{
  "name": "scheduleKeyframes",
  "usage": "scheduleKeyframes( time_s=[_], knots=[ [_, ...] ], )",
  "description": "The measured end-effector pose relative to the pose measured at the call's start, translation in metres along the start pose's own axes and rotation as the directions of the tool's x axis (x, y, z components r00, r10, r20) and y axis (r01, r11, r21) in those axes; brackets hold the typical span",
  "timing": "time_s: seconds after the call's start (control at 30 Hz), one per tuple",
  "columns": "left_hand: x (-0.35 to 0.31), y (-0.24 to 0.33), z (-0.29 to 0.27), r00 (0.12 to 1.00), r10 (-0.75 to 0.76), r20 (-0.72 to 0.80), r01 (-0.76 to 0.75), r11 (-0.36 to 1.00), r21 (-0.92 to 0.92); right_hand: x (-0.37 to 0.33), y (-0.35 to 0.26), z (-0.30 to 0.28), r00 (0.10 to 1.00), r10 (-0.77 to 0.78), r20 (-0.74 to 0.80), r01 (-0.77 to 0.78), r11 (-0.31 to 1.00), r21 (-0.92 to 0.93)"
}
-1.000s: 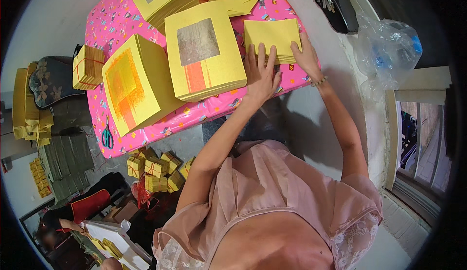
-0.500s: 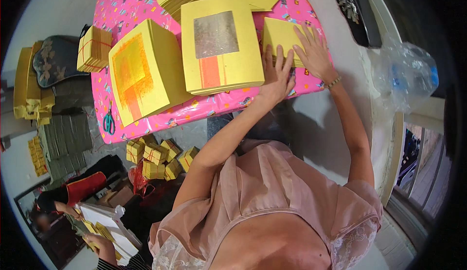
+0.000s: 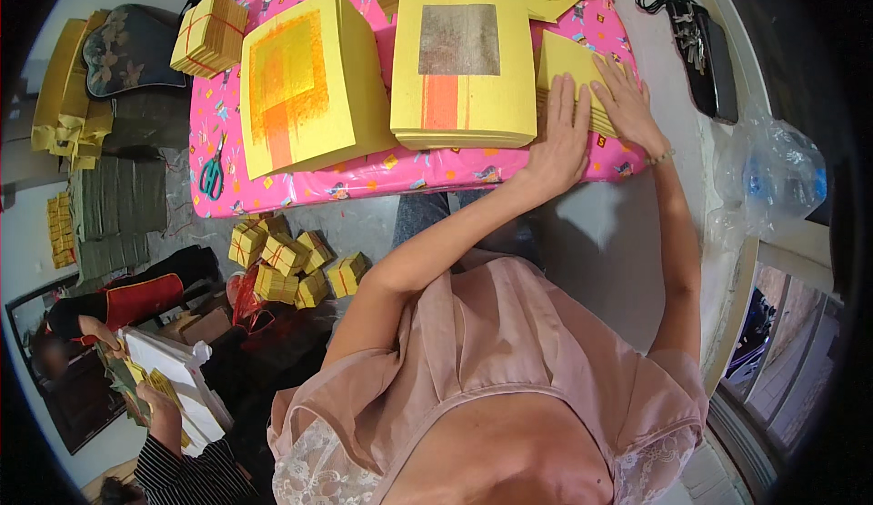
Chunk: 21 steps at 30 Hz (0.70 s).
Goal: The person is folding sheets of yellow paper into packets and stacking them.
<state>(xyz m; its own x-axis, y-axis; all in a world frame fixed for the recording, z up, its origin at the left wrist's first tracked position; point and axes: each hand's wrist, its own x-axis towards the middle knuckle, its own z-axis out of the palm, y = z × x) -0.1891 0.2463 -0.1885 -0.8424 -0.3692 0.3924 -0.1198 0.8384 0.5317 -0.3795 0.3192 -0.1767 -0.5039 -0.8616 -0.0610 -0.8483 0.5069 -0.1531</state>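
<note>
A: What's the biggest thing here?

B: The counter (image 3: 300,191), draped in a pink patterned cloth. On it lie two large stacks of yellow paper sheets: the left stack (image 3: 309,82) with an orange square print, the middle stack (image 3: 464,60) with a dull silver square above an orange band. Both lie face up and squared off, probably so single sheets lift away easily

A: And the hands?

B: Both rest on the small yellow stack (image 3: 568,73) at the counter's right end, just beside the middle stack. The left hand (image 3: 556,137) lies flat, fingers spread, pressing the near side; the right hand (image 3: 627,105) lies flat on the far side. Neither grip is closed on anything, both palms are open and pushing down, seemingly to keep the sheets aligned

A: Smaller things?

B: A tied yellow bundle (image 3: 211,34) at the counter's far left corner, green-handled scissors (image 3: 213,173) at its left edge, more tied bundles (image 3: 286,264) on the floor below, a dark strapped bag (image 3: 700,50) to the right

A: Anything unclear?

B: More yellow stacks at the top are cut off by the frame. The hands cover much of the small stack, so its print is hidden. Another person's hand (image 3: 159,405) at lower left holds paper I can't make out
</note>
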Motion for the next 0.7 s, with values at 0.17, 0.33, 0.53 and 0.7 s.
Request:
scheduleKeyframes(
  time_s=[0.17, 0.33, 0.53, 0.7],
  knots=[
    [-0.010, 0.025, -0.069, 0.986, 0.151, -0.069, -0.161, 0.974, -0.158, -0.003, -0.021, -0.041, 0.993, -0.032, -0.111, 0.025, 0.997, -0.068],
    [-0.031, 0.012, -0.140, 0.993, 0.101, -0.064, -0.114, 0.962, -0.246, -0.015, -0.096, -0.093, 0.840, -0.377, -0.391, 0.489, 0.838, 0.244],
    [-0.046, -0.016, -0.187, 0.969, -0.003, -0.246, -0.047, 0.980, -0.194, -0.023, -0.145, -0.100, 0.789, -0.539, -0.295, 0.608, 0.754, 0.249],
    [-0.048, -0.055, -0.192, 0.950, -0.135, -0.281, 0.190, 0.965, 0.179, -0.038, -0.166, -0.087, 0.728, -0.598, -0.335, 0.660, 0.743, 0.106]
  ],
)
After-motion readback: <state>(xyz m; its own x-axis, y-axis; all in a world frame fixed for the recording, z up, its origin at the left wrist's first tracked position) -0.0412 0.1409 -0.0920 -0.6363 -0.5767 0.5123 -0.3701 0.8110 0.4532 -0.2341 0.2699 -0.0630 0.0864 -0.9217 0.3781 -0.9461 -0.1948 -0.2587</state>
